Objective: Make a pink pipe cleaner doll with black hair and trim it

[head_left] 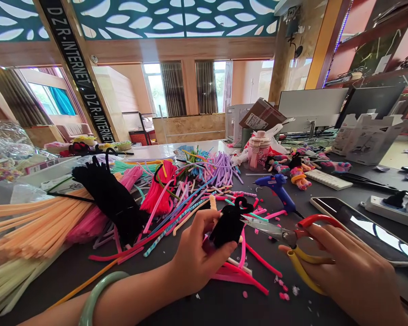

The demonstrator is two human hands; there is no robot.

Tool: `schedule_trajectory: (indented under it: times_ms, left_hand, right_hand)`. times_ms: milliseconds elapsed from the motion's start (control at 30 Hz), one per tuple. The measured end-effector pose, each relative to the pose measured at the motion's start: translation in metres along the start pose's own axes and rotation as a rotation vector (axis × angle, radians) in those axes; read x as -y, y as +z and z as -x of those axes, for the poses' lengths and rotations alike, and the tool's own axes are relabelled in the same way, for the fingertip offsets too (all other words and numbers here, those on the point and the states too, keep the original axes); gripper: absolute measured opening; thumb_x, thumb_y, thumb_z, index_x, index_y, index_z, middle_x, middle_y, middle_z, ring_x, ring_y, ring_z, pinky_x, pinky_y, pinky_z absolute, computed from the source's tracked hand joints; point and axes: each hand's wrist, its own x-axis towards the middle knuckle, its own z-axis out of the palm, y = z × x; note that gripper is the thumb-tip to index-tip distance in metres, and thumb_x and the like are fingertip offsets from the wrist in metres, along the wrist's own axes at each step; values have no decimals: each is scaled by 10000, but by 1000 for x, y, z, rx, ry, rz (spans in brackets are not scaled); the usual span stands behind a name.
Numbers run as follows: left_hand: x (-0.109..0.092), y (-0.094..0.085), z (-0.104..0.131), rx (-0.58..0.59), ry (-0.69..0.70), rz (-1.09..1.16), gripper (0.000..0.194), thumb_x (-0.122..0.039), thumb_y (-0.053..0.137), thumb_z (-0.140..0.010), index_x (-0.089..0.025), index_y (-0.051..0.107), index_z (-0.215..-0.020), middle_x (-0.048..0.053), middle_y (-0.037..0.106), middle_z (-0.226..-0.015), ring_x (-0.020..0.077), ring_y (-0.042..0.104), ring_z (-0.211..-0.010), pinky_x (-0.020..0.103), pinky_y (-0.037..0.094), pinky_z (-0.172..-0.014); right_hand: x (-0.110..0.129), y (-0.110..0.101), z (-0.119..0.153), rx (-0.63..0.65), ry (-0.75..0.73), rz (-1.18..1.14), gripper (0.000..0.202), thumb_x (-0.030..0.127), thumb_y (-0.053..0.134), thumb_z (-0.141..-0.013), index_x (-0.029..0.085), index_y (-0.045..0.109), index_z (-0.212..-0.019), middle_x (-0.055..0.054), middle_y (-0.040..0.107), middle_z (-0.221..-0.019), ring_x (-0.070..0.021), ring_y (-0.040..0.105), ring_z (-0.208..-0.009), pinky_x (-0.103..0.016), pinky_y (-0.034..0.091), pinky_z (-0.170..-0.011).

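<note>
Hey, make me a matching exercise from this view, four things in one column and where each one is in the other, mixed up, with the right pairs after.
Things
1. scissors
2. green bangle
3. blue glue gun
4. fuzzy black piece

Places
A. on the dark table
B. held in the left hand
C. around the left forearm
D. held in the right hand

Right pairs: 1-D, 2-C, 3-A, 4-B

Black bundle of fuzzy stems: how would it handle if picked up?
The black bundle probably feels light, being thin fuzzy stems. Its fuzz should grip rather than slip. Bent, splayed ends suggest it flexes and may snag the peach stems beside it.
</note>
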Motion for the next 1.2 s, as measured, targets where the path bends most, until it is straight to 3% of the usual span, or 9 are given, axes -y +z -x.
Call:
schedule_trajectory:
  times_ms: [433,733,867,1000,1200]
  left_hand:
    - [-4,-1,1,34,-41,60,321,-257,681,-824,-236,485,-1079,-26,622,-799,117,538,-672,228,421,-611]
    - [-7,1,-5,-4,-85,63,305,-237,669,-801,-234,492,-1049,-8,651,-860,130,611,-732,231,460,-642]
    - [-9,1,-5,-23,-95,44,290,-234,665,-788,-229,499,-1026,-2,645,-888,133,621,-753,239,481,-668]
    - [-9,0,-3,5,-141,54,300,-270,665,-795,-230,494,-1037,0,626,-848,142,622,-743,215,474,-593]
    - [-7,-1,-2,21,-52,-13,299,-270,667,-810,-227,495,-1051,-24,591,-788,122,565,-678,224,448,-607]
  right_hand:
    - [-7,2,10,44,-9,-44,153,384,633,-873,235,631,-910,8,705,-730,-135,634,-621,-264,415,-601]
    - [1,0,3,49,9,-5,194,399,517,-947,235,591,-874,21,694,-651,-131,629,-542,-288,367,-537]
    - [1,1,3,72,23,-3,211,414,530,-928,233,611,-854,21,678,-623,-128,615,-516,-270,365,-504]
    - [-3,2,4,55,-22,19,134,359,576,-874,238,619,-839,28,683,-619,-119,591,-480,-258,361,-477]
    - [1,-2,-1,49,-1,-6,99,318,546,-874,229,589,-865,4,715,-693,-140,636,-552,-272,392,-540]
